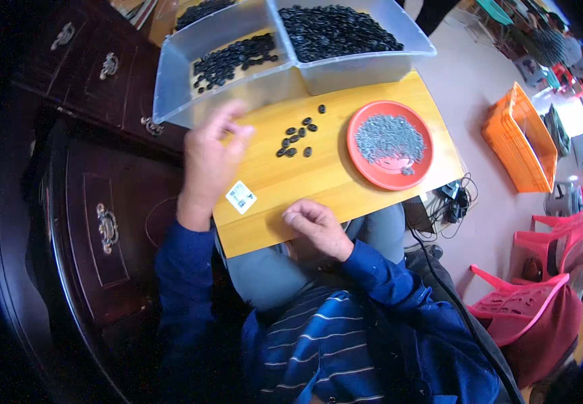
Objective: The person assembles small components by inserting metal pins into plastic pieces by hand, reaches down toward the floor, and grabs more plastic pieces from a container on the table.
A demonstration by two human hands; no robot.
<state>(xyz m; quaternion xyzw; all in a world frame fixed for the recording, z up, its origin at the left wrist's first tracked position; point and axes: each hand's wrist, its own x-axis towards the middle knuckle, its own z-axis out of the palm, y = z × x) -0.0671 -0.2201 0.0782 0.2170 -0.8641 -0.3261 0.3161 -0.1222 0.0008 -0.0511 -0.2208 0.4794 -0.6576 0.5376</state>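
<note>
On wood (pixel 332 178), black ovals' (pixel 301 132) long axes differ; left fingers (pixel 227 113) parted, right fingers (pixel 312 209) unclear.

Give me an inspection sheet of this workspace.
Surface: yellow wooden table, with bare wood around the pieces.
Job's things: loose black pieces; red plate bearing small grey pieces; left clear bin and fuller right clear bin, both holding black pieces.
Clutter: white label near the table's left edge.
Hands: left hand raised, fingers parted, blurred; right hand at the near edge, fingers curled, contents hidden.
Cables: black tangle on the floor, right.
Surroundings: dark cabinet left; orange crate and pink chairs right.
</note>
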